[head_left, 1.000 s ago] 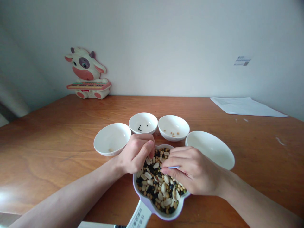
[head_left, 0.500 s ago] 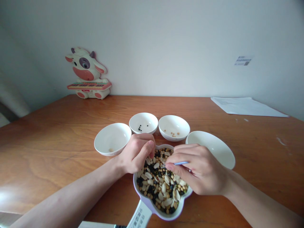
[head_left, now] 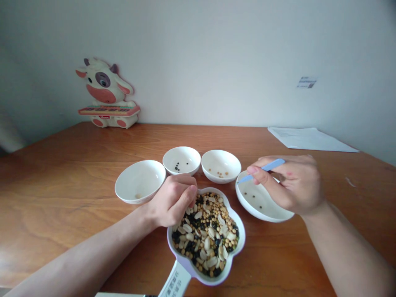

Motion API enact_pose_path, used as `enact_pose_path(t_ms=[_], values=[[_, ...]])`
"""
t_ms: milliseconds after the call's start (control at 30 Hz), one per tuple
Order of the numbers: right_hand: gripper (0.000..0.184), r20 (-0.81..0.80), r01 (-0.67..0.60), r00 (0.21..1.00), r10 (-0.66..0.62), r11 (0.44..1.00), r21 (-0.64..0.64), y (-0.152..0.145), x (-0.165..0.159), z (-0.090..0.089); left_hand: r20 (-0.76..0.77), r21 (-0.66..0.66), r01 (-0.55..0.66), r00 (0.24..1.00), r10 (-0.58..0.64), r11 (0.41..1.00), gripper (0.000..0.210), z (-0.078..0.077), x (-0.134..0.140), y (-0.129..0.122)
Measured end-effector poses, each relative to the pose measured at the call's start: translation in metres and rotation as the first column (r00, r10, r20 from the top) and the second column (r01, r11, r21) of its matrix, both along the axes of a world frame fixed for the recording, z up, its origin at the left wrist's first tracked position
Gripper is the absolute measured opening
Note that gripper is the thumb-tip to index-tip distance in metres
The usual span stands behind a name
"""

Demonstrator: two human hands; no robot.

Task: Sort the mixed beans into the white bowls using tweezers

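Pale wall (head_left: 216, 62) rises behind my wooden bench (head_left: 62, 177), with a cow toy (head_left: 107, 88) at the far left and white paper (head_left: 309, 139) at the far right. My right grip (head_left: 289, 183) is clamped on blue tweezers (head_left: 274, 165), held over the rightmost bowl (head_left: 260, 213), their tip near its left rim. Three small dark beans (head_left: 253, 196) lie scattered in that bowl. My left grip (head_left: 175, 200) is curled at the upper left rim of a flower-shaped pan (head_left: 242, 231); I cannot tell whether it pinches that rim. The pan holds a mix (head_left: 207, 243) of split peanuts, black beans and yellowish beans, its labelled handle (head_left: 176, 278) pointing toward me. Beyond it, the second bowl (head_left: 188, 156) holds several black beans, the third bowl (head_left: 227, 159) some tan ones, and the leftmost bowl (head_left: 136, 177) something pale, too small to name.
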State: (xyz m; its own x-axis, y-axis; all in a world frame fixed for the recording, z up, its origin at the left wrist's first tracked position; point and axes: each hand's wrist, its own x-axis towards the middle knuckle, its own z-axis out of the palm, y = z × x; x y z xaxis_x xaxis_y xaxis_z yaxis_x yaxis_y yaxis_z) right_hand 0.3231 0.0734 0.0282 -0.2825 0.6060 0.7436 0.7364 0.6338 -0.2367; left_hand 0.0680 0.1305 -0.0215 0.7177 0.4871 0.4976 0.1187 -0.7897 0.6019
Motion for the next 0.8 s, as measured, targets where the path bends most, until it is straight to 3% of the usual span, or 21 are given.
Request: enact_pose_path(t_ms=[300,633,800], values=[[0.045,0.143,0.152,0.980,-0.138,0.984,-0.092,0.013,0.015,-0.011,-0.028,-0.003,-0.003,1.000,0.003,1.000,0.053,0.000,0.001,0.000],[0.044,0.102,0.205,0.972,-0.212,0.976,0.070,0.007,-0.003,-0.013,-0.072,0.054,0.035,0.997,-0.031,0.998,0.048,0.004,0.002,0.001],[0.034,0.066,0.109,0.990,-0.123,0.977,0.181,0.002,-0.017,-0.015,-0.138,0.189,0.057,0.990,-0.031,0.980,0.042,0.006,0.003,0.002]])
